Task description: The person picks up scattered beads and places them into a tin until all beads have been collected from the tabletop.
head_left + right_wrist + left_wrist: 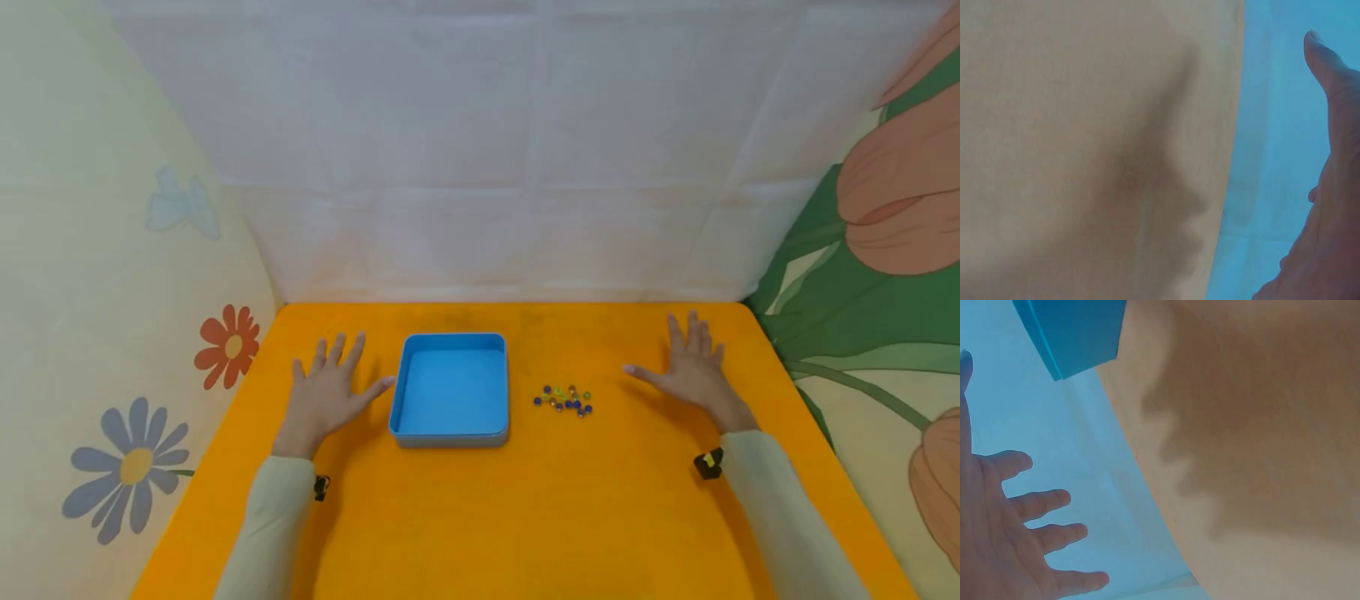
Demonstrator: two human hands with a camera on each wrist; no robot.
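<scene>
A square blue tray [450, 439] with raised walls stands left of the middle of the orange table. To its right lies a loose cluster of small glass marbles [570, 405], mostly dark blue with some yellow and amber ones. My left hand [324, 404] hovers left of the tray, fingers spread and thumb pointing toward its wall; nothing is in it. In the left wrist view a corner of the tray [1079, 337] shows beyond the hand. On the far side of the marbles, my right hand [693, 375] is held over the table with spread fingers, holding nothing.
The orange table [480, 517] reaches back to a white cloth backdrop [480, 167]. Flower-printed cloth hangs at the left [135, 333] and right [885, 333] sides. Both hands cast shadows on the tabletop. A small black device [708, 463] sits at the right wrist.
</scene>
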